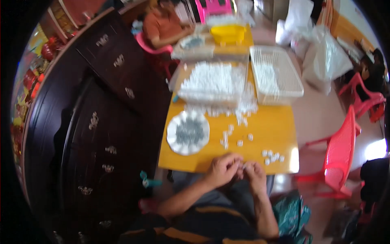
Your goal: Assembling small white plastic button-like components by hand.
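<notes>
My left hand [224,169] and my right hand [255,175] meet just over the near edge of the yellow table [195,161]. Both are closed, fingertips pinched together around a small pale piece [244,166], mostly hidden by the fingers. To the right of them lies a small group of white pieces [273,156] on the tabletop. Farther up, more loose white pieces [226,138] are scattered. A white scalloped plate [172,140] holding a heap of small grey parts [190,131] stands left of my hands.
A clear bin [211,98] heaped with white pieces and a white slatted basket [284,73] stand farther back. Beyond, a person in an orange top [162,28] sits near a yellow container [227,34]. Dark drawers [101,134] line the left; a red chair [340,150] stands right.
</notes>
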Demonstrator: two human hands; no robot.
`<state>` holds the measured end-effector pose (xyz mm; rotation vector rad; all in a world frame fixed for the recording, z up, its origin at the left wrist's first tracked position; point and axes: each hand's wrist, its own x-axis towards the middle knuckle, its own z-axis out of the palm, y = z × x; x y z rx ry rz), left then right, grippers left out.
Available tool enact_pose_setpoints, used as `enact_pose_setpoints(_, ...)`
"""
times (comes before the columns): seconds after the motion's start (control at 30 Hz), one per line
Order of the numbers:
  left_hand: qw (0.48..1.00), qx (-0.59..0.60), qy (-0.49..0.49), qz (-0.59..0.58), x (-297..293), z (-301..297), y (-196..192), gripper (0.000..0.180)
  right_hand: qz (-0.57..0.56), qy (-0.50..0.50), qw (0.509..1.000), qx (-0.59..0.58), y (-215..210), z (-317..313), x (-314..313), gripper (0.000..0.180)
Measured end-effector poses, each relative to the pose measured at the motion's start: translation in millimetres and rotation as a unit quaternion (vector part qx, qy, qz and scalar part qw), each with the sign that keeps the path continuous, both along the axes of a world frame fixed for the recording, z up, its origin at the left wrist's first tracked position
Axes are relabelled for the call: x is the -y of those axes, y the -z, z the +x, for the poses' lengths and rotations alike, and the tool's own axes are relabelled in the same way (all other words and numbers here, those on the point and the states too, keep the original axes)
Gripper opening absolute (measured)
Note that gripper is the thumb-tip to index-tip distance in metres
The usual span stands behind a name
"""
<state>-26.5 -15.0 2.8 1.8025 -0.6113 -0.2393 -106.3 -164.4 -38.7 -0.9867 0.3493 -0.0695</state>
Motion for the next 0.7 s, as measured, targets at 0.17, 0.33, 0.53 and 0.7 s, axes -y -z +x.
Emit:
enact_pose_setpoints(0.17,1.0,0.016,-0.001,-0.01,-2,10,-12,0.019,-0.032,-0.004,0.999,-0.002,-4,9,-2,0.011)
enact_pose_setpoints(0.33,1.0,0.003,0.017,0.013,1,4,-8,0.022,-0.045,0.023,0.999,0.0,4,4,-3,0.01)
enact_pose_setpoints(0.53,1.0,0.0,0.016,0.019,1,0,-9,0.023,-0.031,0.044,0.998,0.028,0,-2,-7,0.01)
enact_pose_setpoints(0.7,1.0,0.013,0.018,0.016,2,0,-6,0.023,-0.039,0.051,0.997,0.041,-1,-2,-8,0.012)
